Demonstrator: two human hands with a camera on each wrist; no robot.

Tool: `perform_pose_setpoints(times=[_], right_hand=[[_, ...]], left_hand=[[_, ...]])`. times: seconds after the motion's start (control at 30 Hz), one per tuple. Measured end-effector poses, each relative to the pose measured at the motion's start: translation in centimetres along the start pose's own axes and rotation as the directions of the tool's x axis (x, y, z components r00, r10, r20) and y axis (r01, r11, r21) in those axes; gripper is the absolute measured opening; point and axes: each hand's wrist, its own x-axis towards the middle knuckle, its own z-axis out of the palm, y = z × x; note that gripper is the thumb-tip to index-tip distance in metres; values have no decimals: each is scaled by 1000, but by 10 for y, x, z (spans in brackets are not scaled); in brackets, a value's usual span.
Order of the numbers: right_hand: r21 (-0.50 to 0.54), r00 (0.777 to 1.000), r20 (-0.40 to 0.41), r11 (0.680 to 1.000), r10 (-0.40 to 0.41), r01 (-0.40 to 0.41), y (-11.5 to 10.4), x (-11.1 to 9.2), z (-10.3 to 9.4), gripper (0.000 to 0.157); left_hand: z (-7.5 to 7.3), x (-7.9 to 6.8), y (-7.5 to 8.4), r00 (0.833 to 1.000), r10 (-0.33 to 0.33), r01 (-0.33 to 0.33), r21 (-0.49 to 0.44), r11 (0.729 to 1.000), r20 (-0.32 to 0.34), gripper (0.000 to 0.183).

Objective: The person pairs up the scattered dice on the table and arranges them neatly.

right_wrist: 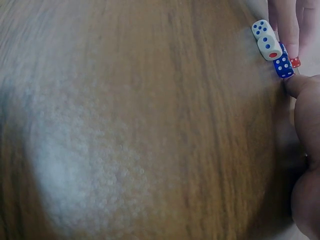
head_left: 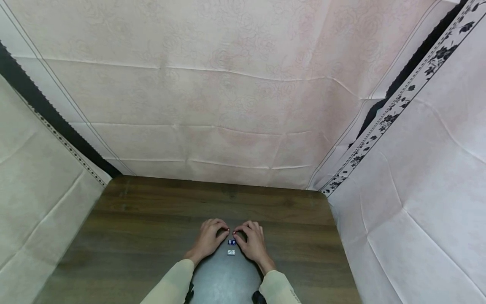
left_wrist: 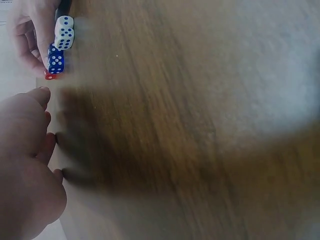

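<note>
In the head view two blue dice point(head_left: 231, 242) sit side by side on the wooden table, and two white dice point(head_left: 231, 252) lie in a pair nearer the body. My left hand point(head_left: 210, 237) pinches a red die point(right_wrist: 295, 62) between thumb and fingertips, just beyond the blue pair on the left. Opposite it, my right hand point(head_left: 253, 241) pinches another red die point(left_wrist: 50, 76) in the same way. A small gap separates the two hands. Fingers cover most of both red dice. The left wrist view shows the blue dice point(left_wrist: 56, 62) close to the right fingertips.
The brown wooden table point(head_left: 159, 211) spreads out around the hands, with a pale glare patch point(head_left: 229, 278) toward the body. A pinkish patterned cloth point(head_left: 228, 105) hangs behind its far edge. White cloths point(head_left: 417, 190) flank both sides.
</note>
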Motion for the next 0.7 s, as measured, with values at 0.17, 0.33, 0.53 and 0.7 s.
perform_pose_setpoints(times=[0.17, 0.33, 0.53, 0.7], right_hand=[[-26, 998, -37, 999, -41, 40, 1, 0, 1, 12], [-17, 1000, -13, 1000, -19, 19, 0, 0, -1, 12], [-8, 1000, 14, 1000, 16, -16, -3, 0, -3, 12], [-9, 999, 25, 1000, 27, -27, -4, 0, -4, 13]], left_hand=[[1, 2, 2, 1000, -1, 0, 30, 1000, 5, 5], [3, 3, 2, 1000, 1, -1, 46, 999, 15, 6], [5, 3, 2, 1000, 12, -12, 42, 999, 16, 7], [4, 3, 3, 1000, 23, -23, 37, 999, 11, 8]])
